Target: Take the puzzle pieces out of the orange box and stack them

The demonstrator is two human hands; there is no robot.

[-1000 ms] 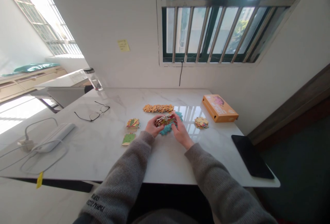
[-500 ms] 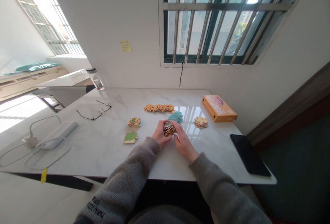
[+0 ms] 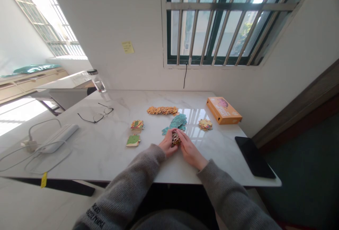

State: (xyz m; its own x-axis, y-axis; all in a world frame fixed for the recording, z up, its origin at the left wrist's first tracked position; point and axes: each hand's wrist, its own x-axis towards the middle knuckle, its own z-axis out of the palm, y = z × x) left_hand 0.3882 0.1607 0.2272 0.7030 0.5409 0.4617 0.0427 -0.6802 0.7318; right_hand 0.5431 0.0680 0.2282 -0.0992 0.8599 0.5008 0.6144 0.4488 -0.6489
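Between my two hands is a stack of puzzle pieces [image 3: 176, 139], its brown and white edges facing up. My left hand [image 3: 168, 144] wraps round the stack from the left. My right hand [image 3: 190, 148] presses against it from the right, fingers closed over its top. Just beyond my fingertips lies a spread heap of teal puzzle pieces [image 3: 178, 121]. Farther back, a long row of orange pieces [image 3: 162, 110] leans over in overlapping order. Left of my hands sit a stack with red and green pictures [image 3: 137, 126] and a green-topped stack [image 3: 133, 140].
On the right are a small pile of cream pieces [image 3: 205, 124], an orange box [image 3: 224, 110] and a black tablet [image 3: 254, 157]. Glasses [image 3: 98, 118], a white power strip [image 3: 58, 139] with cables and a clear bottle [image 3: 99, 82] occupy the left side of the white table [image 3: 106, 155].
Both hands have come slightly nearer to me with the stack and closed more tightly round it. More of the teal heap shows now beyond them.
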